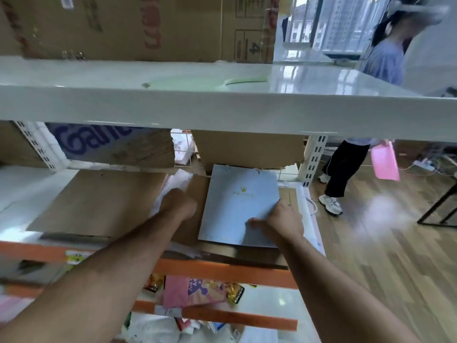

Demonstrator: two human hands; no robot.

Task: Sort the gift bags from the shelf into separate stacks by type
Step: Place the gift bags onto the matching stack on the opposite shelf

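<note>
Risk: blue gift bag [237, 201] slipping, creasing; right hand [282, 221] pinches only near-right corner. Left hand [178, 204] on white bags [174, 183], fingers hidden, grip unclear; could drag pile off shelf [22, 186].

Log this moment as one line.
right hand: grips blue gift bag at its right edge | left hand: at white paper pile, grip unclear | bag: flat on cardboard
</note>
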